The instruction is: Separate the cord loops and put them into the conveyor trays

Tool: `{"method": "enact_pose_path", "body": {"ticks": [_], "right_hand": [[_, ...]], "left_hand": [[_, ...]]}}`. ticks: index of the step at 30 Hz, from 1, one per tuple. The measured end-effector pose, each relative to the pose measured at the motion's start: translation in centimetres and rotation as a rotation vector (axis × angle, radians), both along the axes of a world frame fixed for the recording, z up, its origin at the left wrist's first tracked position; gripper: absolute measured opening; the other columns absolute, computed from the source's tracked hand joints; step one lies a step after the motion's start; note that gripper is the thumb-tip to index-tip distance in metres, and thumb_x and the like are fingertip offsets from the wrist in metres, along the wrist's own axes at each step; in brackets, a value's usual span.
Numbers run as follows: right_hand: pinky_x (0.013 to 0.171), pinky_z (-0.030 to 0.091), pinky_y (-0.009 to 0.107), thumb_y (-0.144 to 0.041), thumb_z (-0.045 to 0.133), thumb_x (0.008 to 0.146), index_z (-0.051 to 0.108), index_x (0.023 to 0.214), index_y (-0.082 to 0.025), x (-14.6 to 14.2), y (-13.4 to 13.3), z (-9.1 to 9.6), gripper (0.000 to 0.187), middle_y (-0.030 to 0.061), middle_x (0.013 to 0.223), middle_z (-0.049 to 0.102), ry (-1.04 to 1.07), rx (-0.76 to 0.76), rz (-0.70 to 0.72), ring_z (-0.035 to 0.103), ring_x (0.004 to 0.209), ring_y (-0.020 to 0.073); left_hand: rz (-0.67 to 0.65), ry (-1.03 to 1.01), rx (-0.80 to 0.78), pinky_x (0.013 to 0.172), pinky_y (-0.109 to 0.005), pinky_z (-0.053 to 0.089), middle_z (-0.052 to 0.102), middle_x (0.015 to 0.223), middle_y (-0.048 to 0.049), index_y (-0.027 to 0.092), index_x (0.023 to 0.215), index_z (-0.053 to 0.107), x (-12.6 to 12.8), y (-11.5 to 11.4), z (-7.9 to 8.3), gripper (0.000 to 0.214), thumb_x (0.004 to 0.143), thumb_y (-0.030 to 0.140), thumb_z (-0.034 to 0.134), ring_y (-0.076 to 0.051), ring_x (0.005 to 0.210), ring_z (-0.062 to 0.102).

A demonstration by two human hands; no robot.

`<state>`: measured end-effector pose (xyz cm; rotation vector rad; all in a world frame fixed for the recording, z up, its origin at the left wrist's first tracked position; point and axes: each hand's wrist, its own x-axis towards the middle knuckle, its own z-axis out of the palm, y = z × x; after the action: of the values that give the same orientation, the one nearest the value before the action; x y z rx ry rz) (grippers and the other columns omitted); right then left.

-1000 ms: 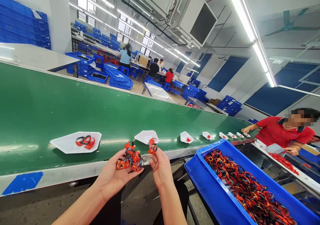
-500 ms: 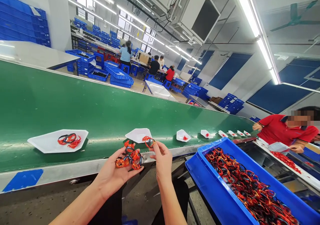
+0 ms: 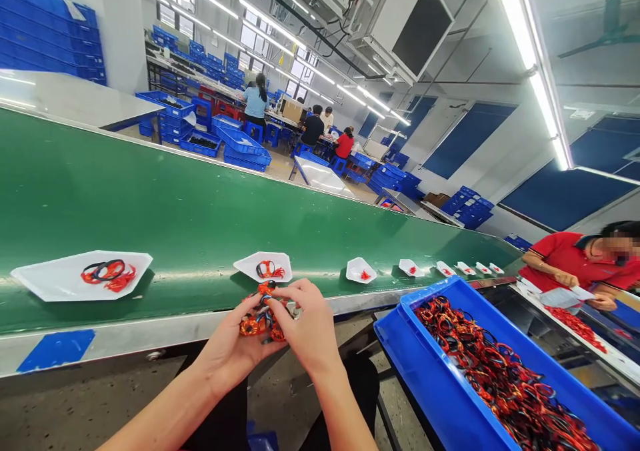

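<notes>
Cupped in my left hand (image 3: 225, 347) are several small coiled wire bundles (image 3: 253, 325), red-orange and black. My right hand (image 3: 313, 331) reaches over them, thumb and fingers pinching at one of the bundles; the fingertips partly hide it. Just beyond my hands, a white boat-shaped tray (image 3: 245, 265) rests on the green conveyor belt (image 3: 190, 204), holding a black ring-like coil with red strands (image 3: 270, 271). Farther left lies a larger-looking white tray (image 3: 50, 283) with a similar coil (image 3: 107, 274) in it.
More white trays (image 3: 354, 271) with small red pieces line the belt to the right. A blue bin (image 3: 450, 371) heaped with coiled bundles stands at my right. Past it, a co-worker in a red shirt (image 3: 570, 257) handles white trays. The belt's metal edge (image 3: 200, 324) runs before me.
My right hand has let go of a coil in the tray ahead and come back to the bundles in my left hand. The trays have shifted left.
</notes>
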<state>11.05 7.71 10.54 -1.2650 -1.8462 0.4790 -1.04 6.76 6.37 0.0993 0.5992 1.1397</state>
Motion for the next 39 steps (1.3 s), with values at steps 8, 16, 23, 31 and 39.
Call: {"method": "enact_pose_path", "body": {"ticks": [8,16,23,31,39], "right_hand": [[0.051,0.036,0.021,-0.037,0.06,0.08,0.062,0.075,-0.019,1.7,0.9,-1.1,0.019,-0.0023,0.066,0.048,0.923,-0.46,0.089,0.04,0.055,0.0094],[0.047,0.033,0.018,-0.035,0.067,0.074,0.056,0.072,-0.021,3.5,0.9,-2.9,0.018,-0.0048,0.064,0.038,1.444,-0.558,0.191,0.036,0.054,0.0082],[0.047,0.034,0.019,-0.037,0.066,0.075,0.056,0.074,-0.021,3.8,0.5,-3.8,0.019,-0.0043,0.064,0.04,1.388,-0.494,0.146,0.039,0.055,0.0089],[0.046,0.034,0.02,-0.048,0.055,0.079,0.056,0.074,-0.02,5.8,3.5,-4.8,0.028,-0.0053,0.058,0.046,0.752,-0.214,-0.187,0.041,0.048,0.0096],[0.066,0.041,0.025,-0.031,0.065,0.073,0.07,0.088,-0.02,7.5,3.7,-2.2,0.02,0.0029,0.085,0.066,0.458,-0.112,-0.296,0.054,0.068,0.0145]], "left_hand": [[-0.069,0.05,-0.012,0.086,-0.055,0.048,0.069,0.101,-0.0117,0.018,0.113,0.06,-0.2,-0.5,1.0,0.037,0.077,0.027,0.062,-0.026,0.085,0.067],[-0.037,0.065,-0.024,0.087,-0.059,0.047,0.067,0.11,-0.0107,0.019,0.111,0.061,0.0,-0.4,0.9,0.034,0.077,0.021,0.062,-0.032,0.102,0.062],[-0.017,0.048,-0.043,0.087,-0.061,0.047,0.068,0.109,-0.0119,0.017,0.107,0.063,0.1,-0.2,0.5,0.029,0.078,0.02,0.06,-0.034,0.105,0.06],[0.008,0.083,-0.057,0.087,-0.062,0.048,0.065,0.115,-0.0088,0.018,0.105,0.063,0.2,-0.2,0.6,0.029,0.076,0.018,0.062,-0.033,0.105,0.06],[-0.019,0.088,-0.036,0.088,-0.059,0.048,0.065,0.113,-0.0111,0.017,0.11,0.062,0.2,-0.2,0.8,0.035,0.076,0.022,0.063,-0.031,0.103,0.06]]}}
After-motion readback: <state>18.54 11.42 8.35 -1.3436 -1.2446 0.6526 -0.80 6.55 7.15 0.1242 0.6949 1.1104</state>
